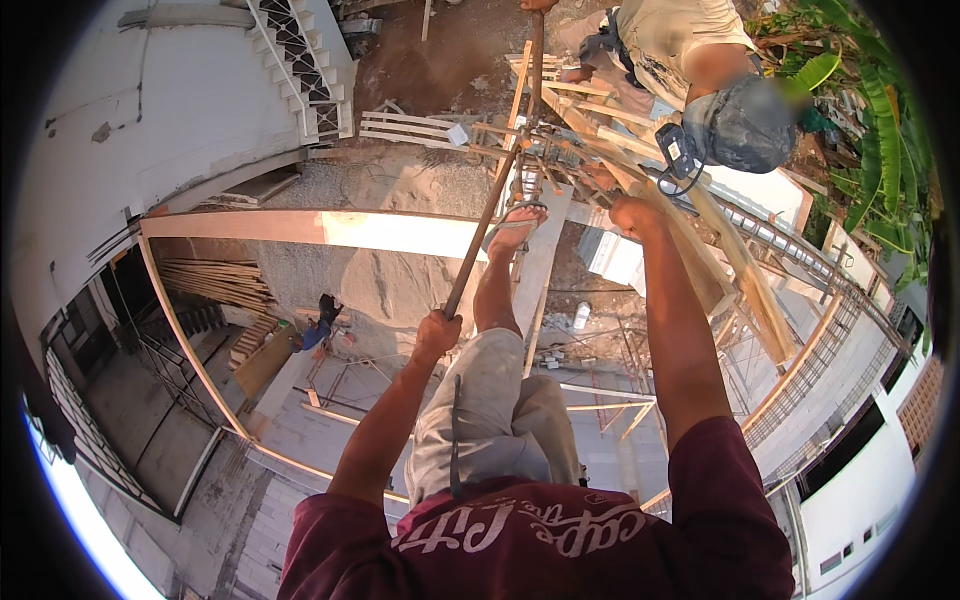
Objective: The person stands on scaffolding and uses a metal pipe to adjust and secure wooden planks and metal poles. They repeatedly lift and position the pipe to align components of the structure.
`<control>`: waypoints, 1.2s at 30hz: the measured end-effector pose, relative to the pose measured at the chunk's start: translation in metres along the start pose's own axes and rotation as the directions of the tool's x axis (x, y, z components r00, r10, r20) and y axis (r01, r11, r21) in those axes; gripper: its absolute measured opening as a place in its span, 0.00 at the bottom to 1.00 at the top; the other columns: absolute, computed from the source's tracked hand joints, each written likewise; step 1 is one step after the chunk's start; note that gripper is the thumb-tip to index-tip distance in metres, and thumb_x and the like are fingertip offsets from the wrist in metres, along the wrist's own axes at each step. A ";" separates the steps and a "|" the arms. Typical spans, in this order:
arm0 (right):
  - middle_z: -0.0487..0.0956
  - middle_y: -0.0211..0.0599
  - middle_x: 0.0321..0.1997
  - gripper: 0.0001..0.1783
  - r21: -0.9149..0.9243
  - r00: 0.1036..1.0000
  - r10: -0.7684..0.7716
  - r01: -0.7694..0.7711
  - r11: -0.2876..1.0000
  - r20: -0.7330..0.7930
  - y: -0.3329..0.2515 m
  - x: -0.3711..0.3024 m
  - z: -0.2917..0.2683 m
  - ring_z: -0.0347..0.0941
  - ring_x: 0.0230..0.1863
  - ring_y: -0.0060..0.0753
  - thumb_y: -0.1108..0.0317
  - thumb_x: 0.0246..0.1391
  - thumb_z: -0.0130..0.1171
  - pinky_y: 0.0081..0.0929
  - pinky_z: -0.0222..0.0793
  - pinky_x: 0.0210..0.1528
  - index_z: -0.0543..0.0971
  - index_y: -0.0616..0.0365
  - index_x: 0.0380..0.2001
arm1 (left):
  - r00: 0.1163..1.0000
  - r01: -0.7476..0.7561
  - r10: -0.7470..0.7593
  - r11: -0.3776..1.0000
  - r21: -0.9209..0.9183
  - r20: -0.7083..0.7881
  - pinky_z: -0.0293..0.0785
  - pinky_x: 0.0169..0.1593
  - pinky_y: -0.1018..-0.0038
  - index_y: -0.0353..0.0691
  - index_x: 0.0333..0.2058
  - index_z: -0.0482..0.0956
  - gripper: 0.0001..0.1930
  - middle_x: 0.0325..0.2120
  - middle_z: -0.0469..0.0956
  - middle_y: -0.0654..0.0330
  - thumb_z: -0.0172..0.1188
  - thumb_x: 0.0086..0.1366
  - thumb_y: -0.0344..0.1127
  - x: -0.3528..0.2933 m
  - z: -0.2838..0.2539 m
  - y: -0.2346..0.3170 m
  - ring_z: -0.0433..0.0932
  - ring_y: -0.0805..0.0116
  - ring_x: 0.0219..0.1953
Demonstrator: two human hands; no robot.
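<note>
My left hand [437, 333] is closed around the lower end of a long brown bar [486, 230]. The bar slants up and away to a cluster of steel reinforcing rods [530, 155]. On the right, my right hand [638, 217] is closed with the arm stretched out, beside the timber and the rods; what it grips is too small to make out. My sandalled foot [515, 228] rests between the hands, by a narrow board [543, 245]. A second upright bar [537, 65] rises from the same cluster, with another hand [538, 4] at its top.
A co-worker in a dark cap [742, 125] bends close at the far right, over loose timber [625, 145]. A long formwork board [400, 230] crosses left. Far below are sand [385, 285], a person in blue [315, 335] and stacked poles [215, 283]. Steel mesh [820, 375] lines the right.
</note>
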State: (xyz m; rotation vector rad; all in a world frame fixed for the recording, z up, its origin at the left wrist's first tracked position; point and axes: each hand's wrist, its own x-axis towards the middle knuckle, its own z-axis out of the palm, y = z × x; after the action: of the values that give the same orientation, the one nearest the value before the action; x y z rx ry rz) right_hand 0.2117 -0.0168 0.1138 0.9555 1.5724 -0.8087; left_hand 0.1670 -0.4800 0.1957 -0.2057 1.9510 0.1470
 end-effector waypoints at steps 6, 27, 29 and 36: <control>0.75 0.37 0.20 0.07 0.050 0.997 -0.026 0.023 0.998 0.071 0.022 0.014 0.004 0.70 0.18 0.31 0.69 0.53 0.52 0.37 0.64 0.19 0.77 0.61 0.26 | 0.997 0.071 -0.070 0.997 -0.020 0.043 0.78 0.52 0.49 0.26 0.43 0.83 0.28 0.37 0.82 0.31 0.60 0.63 0.52 0.003 0.015 -0.008 0.83 0.37 0.46; 0.66 0.29 0.17 0.06 0.239 0.998 0.008 -0.022 0.971 0.060 0.025 0.001 0.014 0.61 0.13 0.25 0.71 0.58 0.51 0.31 0.53 0.14 0.75 0.60 0.28 | 0.994 0.109 -0.108 0.993 0.044 -0.021 0.77 0.56 0.49 0.33 0.48 0.83 0.24 0.45 0.82 0.36 0.58 0.66 0.50 -0.006 0.035 -0.014 0.81 0.37 0.52; 0.68 0.31 0.18 0.08 0.184 0.999 0.018 -0.025 0.983 0.042 0.024 0.000 0.014 0.62 0.14 0.27 0.70 0.59 0.51 0.32 0.54 0.15 0.77 0.63 0.32 | 0.993 0.114 -0.113 0.993 0.036 -0.021 0.77 0.56 0.50 0.33 0.49 0.83 0.24 0.45 0.82 0.36 0.58 0.66 0.49 -0.007 0.031 -0.010 0.81 0.38 0.52; 0.65 0.28 0.17 0.08 0.212 0.999 -0.019 0.012 0.977 0.035 0.019 0.008 0.011 0.60 0.14 0.21 0.72 0.53 0.58 0.26 0.46 0.14 0.71 0.58 0.23 | 0.990 0.140 -0.140 0.989 0.056 -0.012 0.77 0.56 0.51 0.36 0.49 0.83 0.23 0.46 0.83 0.40 0.59 0.66 0.49 -0.007 0.022 -0.003 0.81 0.40 0.53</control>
State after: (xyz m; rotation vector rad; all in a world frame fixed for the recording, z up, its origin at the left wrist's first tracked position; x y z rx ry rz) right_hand 0.2321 -0.0164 0.1038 1.0756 1.4842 -1.0148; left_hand 0.1899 -0.4783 0.1944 -0.3052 1.9384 -0.0017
